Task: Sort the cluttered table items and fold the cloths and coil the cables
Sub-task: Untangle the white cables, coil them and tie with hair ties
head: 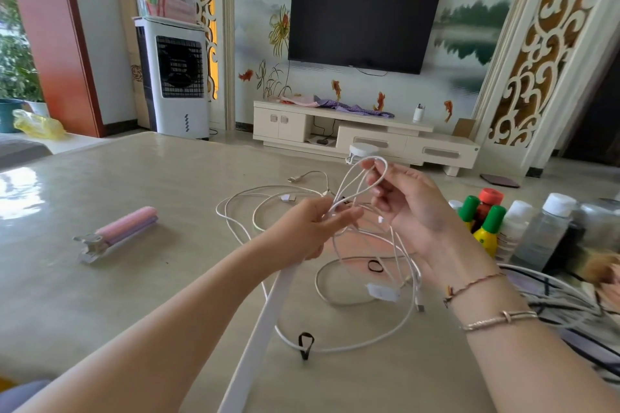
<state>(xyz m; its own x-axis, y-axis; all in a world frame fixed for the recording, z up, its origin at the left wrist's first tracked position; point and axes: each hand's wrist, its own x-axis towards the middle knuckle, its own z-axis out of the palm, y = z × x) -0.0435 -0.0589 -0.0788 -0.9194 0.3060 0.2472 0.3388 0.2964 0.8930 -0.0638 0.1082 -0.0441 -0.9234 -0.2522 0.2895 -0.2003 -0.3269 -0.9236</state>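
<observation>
Our left hand (308,228) pinches the thin white cable (360,178); our right hand (409,201) fingers hold its loop, rising up-right.

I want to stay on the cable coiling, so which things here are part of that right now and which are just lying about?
In the job:
- left hand and right hand, both gripping loops of the tangled white cable
- small black strap on the cable

Lying about:
- pink and purple folded hair tool
- green-capped yellow bottle
- clear white-capped bottle
- striped cloth
</observation>
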